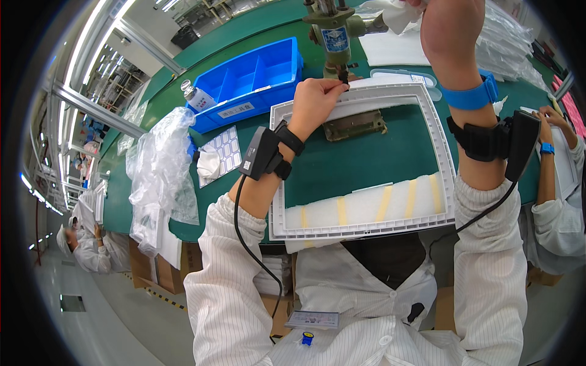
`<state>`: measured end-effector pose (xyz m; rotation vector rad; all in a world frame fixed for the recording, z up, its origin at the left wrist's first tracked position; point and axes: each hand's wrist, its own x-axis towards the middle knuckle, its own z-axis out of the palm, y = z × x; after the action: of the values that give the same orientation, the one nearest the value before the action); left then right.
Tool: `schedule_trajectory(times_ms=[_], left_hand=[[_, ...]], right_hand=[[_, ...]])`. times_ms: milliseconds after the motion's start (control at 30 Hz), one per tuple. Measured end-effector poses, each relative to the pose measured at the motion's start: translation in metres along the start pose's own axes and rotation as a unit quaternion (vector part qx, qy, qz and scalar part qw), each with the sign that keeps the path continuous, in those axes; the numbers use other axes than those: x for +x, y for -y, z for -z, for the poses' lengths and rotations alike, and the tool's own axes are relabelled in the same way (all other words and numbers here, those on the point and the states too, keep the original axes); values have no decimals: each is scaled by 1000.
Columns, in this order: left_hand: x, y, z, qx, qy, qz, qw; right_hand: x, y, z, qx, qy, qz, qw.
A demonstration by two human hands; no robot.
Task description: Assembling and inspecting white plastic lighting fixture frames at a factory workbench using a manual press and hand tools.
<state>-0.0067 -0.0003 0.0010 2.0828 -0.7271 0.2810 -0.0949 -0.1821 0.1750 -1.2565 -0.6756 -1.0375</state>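
Head view: one white frame [364, 229] flat on the green table [360, 155], far edge under the press [332, 33], left hand [314, 100] pinching that edge. Right hand [421, 5] raised beside the press, fingers cut off, grip untellable. Left of the frame: one blue bin [256, 76], one bottle [196, 97], plastic bags [155, 165].

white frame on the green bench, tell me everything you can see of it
The white frame is a large rectangular open border, apparently plastic, with ribbed edges. It lies flat on the green bench, near side at the person's body. White foam taped with yellowish strips spans its near side. The left hand pinches its far edge under a green press tool; the right hand is raised, out of view.
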Motion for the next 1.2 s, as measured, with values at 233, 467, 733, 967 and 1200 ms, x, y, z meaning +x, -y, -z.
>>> schedule_trajectory(times_ms=[233, 467, 733, 967, 1200], left_hand=[[2, -3, -2, 1, -9, -10, 1000], [-1, 0, -1, 12, -6, 1, 1000], [-1, -2, 2, 4, 15, -6, 1000], [0, -3, 3, -6, 19, -15, 1000], [0, -5, 8, -30, 30, 22, 999]], right_hand=[[6, -1, 2, -35, 19, 35, 999], [-1, 1, 1, -27, -7, -17, 999], [-3, 1, 0, 18, -2, 4, 1000], [2, -2, 0, -29, -5, 6, 1000], [6, -5, -2, -22, -14, 28, 999]])
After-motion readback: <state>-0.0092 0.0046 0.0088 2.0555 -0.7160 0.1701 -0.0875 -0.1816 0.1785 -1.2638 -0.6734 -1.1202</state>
